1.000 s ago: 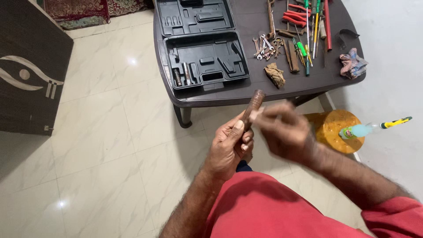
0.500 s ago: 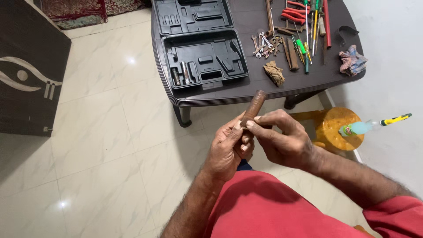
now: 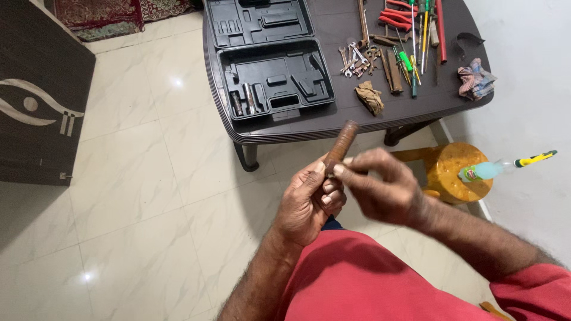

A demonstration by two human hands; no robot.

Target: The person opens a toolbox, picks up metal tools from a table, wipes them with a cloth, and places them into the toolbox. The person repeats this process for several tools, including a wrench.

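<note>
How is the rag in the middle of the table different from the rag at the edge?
The brown rag is plain tan, and lies near the spanners. The checked rag is blue and reddish, bulkier, and sits at the table's right edge. Both are crumpled cloths that neither hand touches.

The left hand (image 3: 309, 202) grips a rusty brown rod (image 3: 341, 144) tilted upward; the blurred right hand (image 3: 380, 190) touches its lower part; beyond, a dark tabletop (image 3: 333, 116) carries an open black tool case (image 3: 270, 56) and scattered tools (image 3: 392, 41).
</note>
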